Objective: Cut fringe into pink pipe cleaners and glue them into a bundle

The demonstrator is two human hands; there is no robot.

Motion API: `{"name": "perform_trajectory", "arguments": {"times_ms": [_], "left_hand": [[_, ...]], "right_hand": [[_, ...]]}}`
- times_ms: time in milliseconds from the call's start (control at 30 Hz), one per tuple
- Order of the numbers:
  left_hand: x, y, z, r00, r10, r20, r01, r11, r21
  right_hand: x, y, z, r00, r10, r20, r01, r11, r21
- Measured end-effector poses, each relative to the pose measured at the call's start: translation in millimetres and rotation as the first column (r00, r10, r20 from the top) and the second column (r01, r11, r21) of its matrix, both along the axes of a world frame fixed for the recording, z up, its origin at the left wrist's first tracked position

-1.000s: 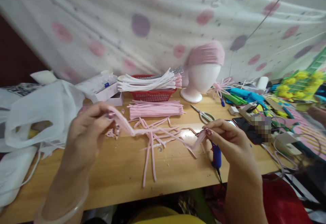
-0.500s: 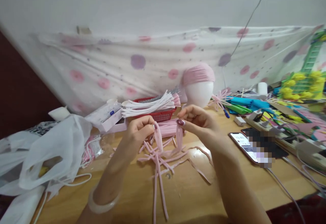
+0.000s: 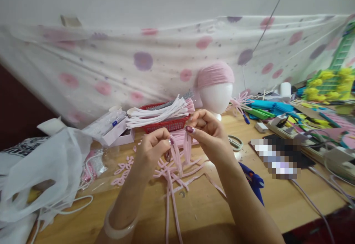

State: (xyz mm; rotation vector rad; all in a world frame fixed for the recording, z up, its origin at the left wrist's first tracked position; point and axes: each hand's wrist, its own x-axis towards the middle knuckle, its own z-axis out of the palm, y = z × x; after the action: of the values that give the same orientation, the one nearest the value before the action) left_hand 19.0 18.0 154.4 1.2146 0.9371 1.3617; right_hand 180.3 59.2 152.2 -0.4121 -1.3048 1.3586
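My left hand (image 3: pixel 154 146) pinches a looped pink pipe cleaner (image 3: pixel 175 157) between thumb and fingertips. Close beside it, my right hand (image 3: pixel 208 134) has thumb and index finger closed on another folded pink pipe cleaner strand (image 3: pixel 188 149). Whether the two loops are joined is hard to see. Crossed pink pipe cleaners (image 3: pixel 191 180) lie on the table below my hands. Two long pink stems (image 3: pixel 172 207) run toward me from beneath the loops.
Behind my hands, a red basket (image 3: pixel 166 125) holds white pipe cleaners (image 3: pixel 158 114). A white foam head (image 3: pixel 216 96) wears a pink cap. Small pink loops (image 3: pixel 122 173) lie left. Scissors (image 3: pixel 235 143), a blue glue gun (image 3: pixel 253 179), phone and power strip (image 3: pixel 288 136) are right; a plastic bag (image 3: pixel 61 162) is left.
My right hand has moved left, nearer my left hand, keeping its pinch. The view has shifted slightly. The small pink loops, scissors and blue glue gun now show beside my arms.
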Motion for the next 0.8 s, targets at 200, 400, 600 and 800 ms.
{"name": "perform_trajectory", "arguments": {"times_ms": [200,400,600,800], "left_hand": [[1.6,1.7,-0.4,0.999,0.040,0.020,-0.040,0.999,0.016],[0.8,2.3,-2.6,0.999,0.042,0.002,-0.042,0.998,0.041],[1.9,2.0,-2.3,0.999,0.045,-0.007,-0.045,0.998,0.046],[2.1,2.6,-5.1,0.999,0.034,-0.019,-0.033,0.998,0.051]], "right_hand": [[-4.0,0.0,-2.8,0.999,0.016,-0.036,-0.017,1.000,-0.013],[-5.4,-0.2,-4.0,1.000,0.018,-0.020,-0.018,0.999,-0.027],[-7.6,-1.4,-3.4,1.000,-0.007,0.002,0.007,1.000,-0.011],[-9.1,-2.4,-2.2,1.000,-0.006,-0.009,0.005,1.000,-0.012]]}}
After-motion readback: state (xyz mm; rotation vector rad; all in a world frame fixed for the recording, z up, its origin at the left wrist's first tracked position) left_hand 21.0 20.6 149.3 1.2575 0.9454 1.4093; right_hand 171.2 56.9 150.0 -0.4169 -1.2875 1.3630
